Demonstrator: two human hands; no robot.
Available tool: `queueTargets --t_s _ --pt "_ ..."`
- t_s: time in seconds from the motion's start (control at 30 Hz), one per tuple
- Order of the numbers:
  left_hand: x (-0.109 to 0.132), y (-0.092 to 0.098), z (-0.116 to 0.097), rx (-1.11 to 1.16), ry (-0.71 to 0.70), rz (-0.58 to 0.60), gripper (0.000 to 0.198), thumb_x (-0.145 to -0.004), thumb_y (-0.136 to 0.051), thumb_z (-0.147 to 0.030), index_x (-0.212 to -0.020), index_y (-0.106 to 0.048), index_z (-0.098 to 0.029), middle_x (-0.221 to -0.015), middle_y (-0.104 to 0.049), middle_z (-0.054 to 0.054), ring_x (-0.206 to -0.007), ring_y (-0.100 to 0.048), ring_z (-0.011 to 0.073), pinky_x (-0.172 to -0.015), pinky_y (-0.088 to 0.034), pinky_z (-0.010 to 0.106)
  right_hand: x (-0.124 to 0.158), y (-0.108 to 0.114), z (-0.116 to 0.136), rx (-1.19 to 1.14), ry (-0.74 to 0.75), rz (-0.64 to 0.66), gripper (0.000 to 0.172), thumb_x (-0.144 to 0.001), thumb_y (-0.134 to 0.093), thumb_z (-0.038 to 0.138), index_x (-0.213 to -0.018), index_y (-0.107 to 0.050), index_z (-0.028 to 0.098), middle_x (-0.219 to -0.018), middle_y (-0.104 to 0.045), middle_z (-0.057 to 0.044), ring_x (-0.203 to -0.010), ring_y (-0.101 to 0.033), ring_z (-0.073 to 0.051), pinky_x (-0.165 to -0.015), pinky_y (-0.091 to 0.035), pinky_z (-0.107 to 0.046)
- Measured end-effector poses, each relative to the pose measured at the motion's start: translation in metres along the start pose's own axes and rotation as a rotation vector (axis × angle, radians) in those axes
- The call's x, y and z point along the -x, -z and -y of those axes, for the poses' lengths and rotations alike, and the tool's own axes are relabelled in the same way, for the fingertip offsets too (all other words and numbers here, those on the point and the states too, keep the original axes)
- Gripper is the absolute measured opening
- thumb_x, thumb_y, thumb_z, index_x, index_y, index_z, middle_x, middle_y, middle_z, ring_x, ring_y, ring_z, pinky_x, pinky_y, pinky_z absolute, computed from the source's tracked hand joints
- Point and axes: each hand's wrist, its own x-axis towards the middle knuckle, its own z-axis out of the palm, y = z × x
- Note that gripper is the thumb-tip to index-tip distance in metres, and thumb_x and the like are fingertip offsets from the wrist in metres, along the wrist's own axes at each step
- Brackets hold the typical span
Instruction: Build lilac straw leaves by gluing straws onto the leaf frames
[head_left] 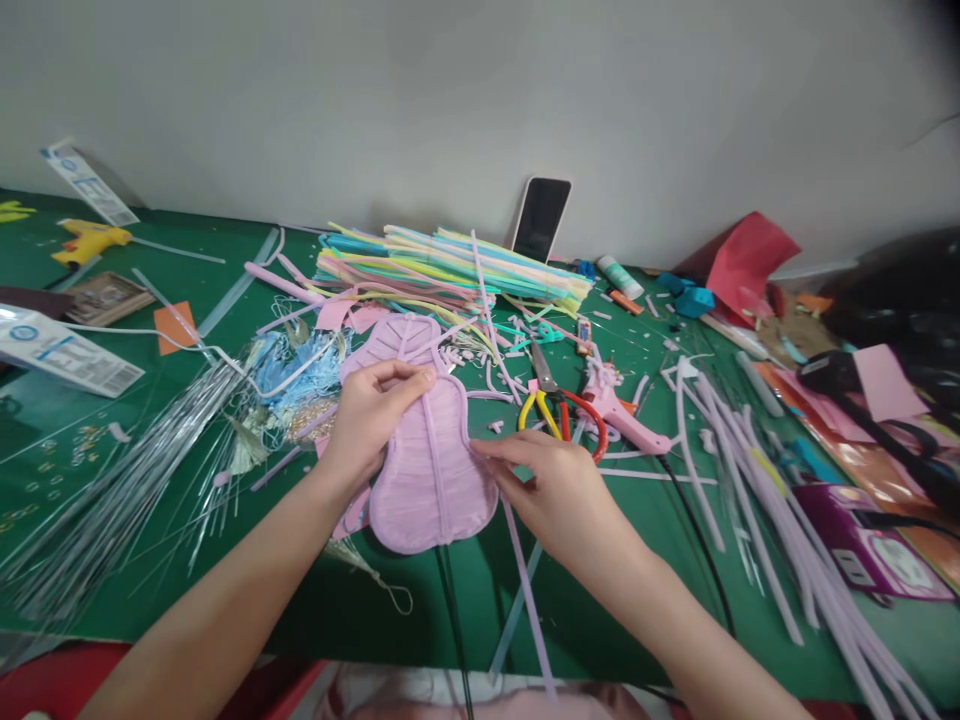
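A lilac craft petal (409, 480) with a fuzzy raised rim and a centre rib is held up over the table, dark wire stems (454, 620) running down from its lower end. My left hand (371, 410) pinches its upper left part, thumb on the front. At the right rim, my right hand (547, 480) has thumb and forefinger pinched on the edge. A lilac pipe cleaner strip (529, 590) hangs below that hand; whether the fingers also hold it is hidden. Behind the petal lies a similar lilac petal (401, 335), partly covered.
Pliers with red handles (592, 420) and a pink glue gun (619, 410) lie right of centre. Bundled coloured pipe cleaners (450, 265) and a phone (541, 220) are at the back. Silver wires (135, 490) spread left; lilac stems (795, 510) lie right. A yellow glue gun (90, 240) sits far left.
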Motion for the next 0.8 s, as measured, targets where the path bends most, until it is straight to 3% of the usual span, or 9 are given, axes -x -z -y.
queueTargets --t_s 0.2,0.4,0.6,0.8 --pt "-0.001 0.0 0.0 -0.009 -0.001 0.009 0.019 -0.064 -0.082 -0.032 -0.071 -0.073 -0.017 -0.078 -0.075 0.003 -0.081 -0.066 0.0197 -0.075 -0.048 0.027 0.001 0.003 0.005 0.064 -0.109 0.038 0.024 -0.086 -0.061 0.013 -0.103 -0.076 0.02 -0.092 -0.078 -0.002 -0.073 -0.072 -0.02 -0.07 -0.055 -0.032" --pt "0.0 0.0 0.0 -0.02 -0.004 -0.006 0.017 -0.064 -0.082 -0.031 -0.07 -0.073 -0.017 -0.076 -0.074 0.002 -0.079 -0.065 0.0182 -0.073 -0.047 0.026 -0.002 0.006 0.008 0.116 -0.161 0.027 0.014 -0.083 -0.064 0.015 -0.09 -0.076 0.018 -0.075 -0.074 -0.002 -0.066 -0.069 -0.018 -0.064 -0.051 -0.028" --pt "-0.001 0.0 0.001 -0.004 0.004 0.005 0.019 -0.063 -0.083 -0.032 -0.07 -0.073 -0.017 -0.075 -0.073 0.002 -0.077 -0.064 0.0173 -0.072 -0.046 0.025 -0.001 0.008 0.011 0.015 -0.17 0.052 0.03 -0.084 -0.06 0.013 -0.109 -0.072 0.022 -0.073 -0.072 0.001 -0.057 -0.064 -0.013 -0.059 -0.049 -0.025" --pt "0.0 0.0 0.001 0.009 -0.005 0.043 0.018 -0.066 -0.081 -0.032 -0.072 -0.072 -0.018 -0.076 -0.072 0.001 -0.077 -0.063 0.0161 -0.072 -0.046 0.025 -0.009 0.01 0.007 -0.007 -0.149 0.038 0.035 -0.085 -0.062 0.029 -0.117 -0.067 0.016 -0.093 -0.072 -0.006 -0.072 -0.066 -0.016 -0.065 -0.051 -0.029"
